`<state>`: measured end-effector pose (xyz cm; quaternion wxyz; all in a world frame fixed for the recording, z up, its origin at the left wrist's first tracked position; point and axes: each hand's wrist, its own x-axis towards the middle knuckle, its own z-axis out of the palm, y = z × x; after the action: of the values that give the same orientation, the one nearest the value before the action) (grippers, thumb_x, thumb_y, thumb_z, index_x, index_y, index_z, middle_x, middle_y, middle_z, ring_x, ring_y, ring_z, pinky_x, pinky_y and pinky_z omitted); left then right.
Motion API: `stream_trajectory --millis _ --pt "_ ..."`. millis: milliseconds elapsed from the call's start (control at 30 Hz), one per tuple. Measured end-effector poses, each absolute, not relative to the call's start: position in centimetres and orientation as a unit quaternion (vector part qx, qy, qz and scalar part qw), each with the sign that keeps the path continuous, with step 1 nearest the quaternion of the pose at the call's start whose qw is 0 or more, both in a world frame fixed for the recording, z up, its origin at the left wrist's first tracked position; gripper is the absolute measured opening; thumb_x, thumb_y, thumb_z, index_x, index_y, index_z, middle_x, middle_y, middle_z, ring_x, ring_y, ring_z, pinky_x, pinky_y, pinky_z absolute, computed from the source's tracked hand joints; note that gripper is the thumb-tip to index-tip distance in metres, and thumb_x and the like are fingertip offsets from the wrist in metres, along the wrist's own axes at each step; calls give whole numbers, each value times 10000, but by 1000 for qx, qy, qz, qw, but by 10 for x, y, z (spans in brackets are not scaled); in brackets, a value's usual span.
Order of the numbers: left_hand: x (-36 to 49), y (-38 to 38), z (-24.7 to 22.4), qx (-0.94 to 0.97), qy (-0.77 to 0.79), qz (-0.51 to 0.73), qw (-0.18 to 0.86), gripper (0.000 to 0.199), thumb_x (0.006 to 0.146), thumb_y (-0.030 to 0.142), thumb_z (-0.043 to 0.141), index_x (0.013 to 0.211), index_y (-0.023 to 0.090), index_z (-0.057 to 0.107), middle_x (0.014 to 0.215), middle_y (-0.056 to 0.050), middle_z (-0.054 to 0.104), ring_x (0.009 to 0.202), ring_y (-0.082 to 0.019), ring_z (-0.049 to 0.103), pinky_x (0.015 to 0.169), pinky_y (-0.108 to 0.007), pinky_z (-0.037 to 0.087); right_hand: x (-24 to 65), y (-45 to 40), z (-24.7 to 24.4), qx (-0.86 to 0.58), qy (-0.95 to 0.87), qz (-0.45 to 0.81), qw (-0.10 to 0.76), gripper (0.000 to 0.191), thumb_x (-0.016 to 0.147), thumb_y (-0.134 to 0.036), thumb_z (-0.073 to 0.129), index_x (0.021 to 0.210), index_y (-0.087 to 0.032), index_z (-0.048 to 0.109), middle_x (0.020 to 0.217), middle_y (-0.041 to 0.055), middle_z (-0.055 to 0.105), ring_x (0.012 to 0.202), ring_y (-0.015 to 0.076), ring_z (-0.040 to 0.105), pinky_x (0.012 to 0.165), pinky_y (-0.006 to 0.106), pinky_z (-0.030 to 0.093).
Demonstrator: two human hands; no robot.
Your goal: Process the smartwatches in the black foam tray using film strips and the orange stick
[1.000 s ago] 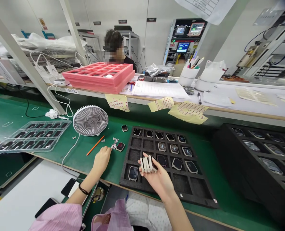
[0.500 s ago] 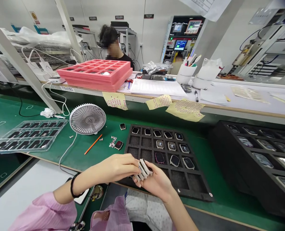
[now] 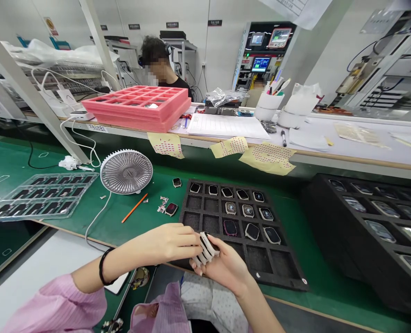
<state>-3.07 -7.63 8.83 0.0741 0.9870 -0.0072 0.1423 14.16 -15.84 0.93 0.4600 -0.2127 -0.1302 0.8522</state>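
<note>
A small stack of smartwatch bodies (image 3: 205,249), silver-edged and tilted, rests in my right hand (image 3: 228,266), whose fingers and thumb close round it. My left hand (image 3: 179,241), with a black band at the wrist, reaches across from the left and has its fingertips pressed against the stack's near side. Those fingertips are partly hidden behind the watches. Just beyond both hands lies a black foam tray (image 3: 205,217), with watches in several of its pockets and other pockets bare. Two loose watches, one (image 3: 171,209) beside small silvery scraps (image 3: 162,204), lie left of the tray.
A round fan (image 3: 127,171) stands left of an orange stick (image 3: 134,208). Farther left is a clear plastic tray (image 3: 68,210) of dark parts. Black foam trays (image 3: 316,231) with watches are stacked at right. Red foam trays (image 3: 132,118) sit on the shelf; a person (image 3: 175,82) is behind.
The stack has tilted slightly in my right hand, and my left fingers have shifted a little along it. Across the shelf, the person's head has turned.
</note>
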Motion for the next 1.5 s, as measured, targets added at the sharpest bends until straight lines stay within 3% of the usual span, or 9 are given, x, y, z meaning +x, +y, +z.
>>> stream_trajectory --millis 167,333,567,767,933,1033,1167,1367,1500 --pt "-26 -81 85 991 -38 124 -35 249 976 155 356 969 146 605 832 -65 647 804 -152 584 655 -249 449 141 -157 2 -241 -126 834 481 331 790 -375 607 1052 -172 607 777 27 666 664 188 608 585 299 402" --pt "-24 -90 79 985 -43 132 -100 233 945 95 387 855 119 601 796 -66 631 747 -165 562 692 -280 425 139 -156 -4 -247 -101 819 508 345 778 -346 626 1071 -164 622 801 21 664 644 157 578 587 301 430" --pt "-26 -76 78 991 1 96 96 184 962 279 438 906 158 566 962 -71 640 834 -152 569 724 -240 435 137 -171 4 -315 -235 783 483 402 824 -340 627 1182 -166 566 779 26 662 689 183 632 634 311 455" --pt "-31 -69 50 980 26 76 181 232 944 368 444 901 156 527 905 -69 613 797 -158 565 690 -237 431 126 -178 -11 -358 -247 753 493 469 813 -360 642 1229 -176 524 769 8 642 708 170 626 620 278 439" --pt "-46 -47 21 934 173 87 299 300 876 484 537 930 189 523 879 -23 592 752 -140 572 651 -213 427 123 -175 -17 -345 -201 759 514 622 780 -410 676 1313 -171 463 854 46 657 709 193 639 640 316 451" --pt "-66 -16 5 908 310 137 248 292 927 455 434 859 194 549 905 -37 588 817 -175 577 723 -259 431 130 -173 -14 -331 -181 759 530 678 758 -410 698 1336 -161 448 877 70 670 697 201 640 629 323 449" --pt "-88 15 -18 848 472 158 184 311 907 455 403 864 190 560 925 -49 590 735 -181 585 670 -281 429 140 -170 -14 -332 -177 748 547 644 767 -401 690 1326 -167 470 881 74 678 688 194 633 622 319 442" --pt "-82 22 -35 803 559 128 161 259 826 418 520 827 176 610 877 -51 622 651 -171 581 548 -249 375 137 -168 -13 -335 -164 750 547 688 753 -399 700 1346 -154 453 881 77 684 680 195 628 622 329 442" --pt "-79 24 -31 803 560 131 160 231 799 370 546 734 175 651 831 -58 640 634 -173 588 552 -251 388 135 -168 -10 -340 -152 748 550 729 713 -398 729 1337 -138 456 843 69 683 648 190 622 599 320 435"
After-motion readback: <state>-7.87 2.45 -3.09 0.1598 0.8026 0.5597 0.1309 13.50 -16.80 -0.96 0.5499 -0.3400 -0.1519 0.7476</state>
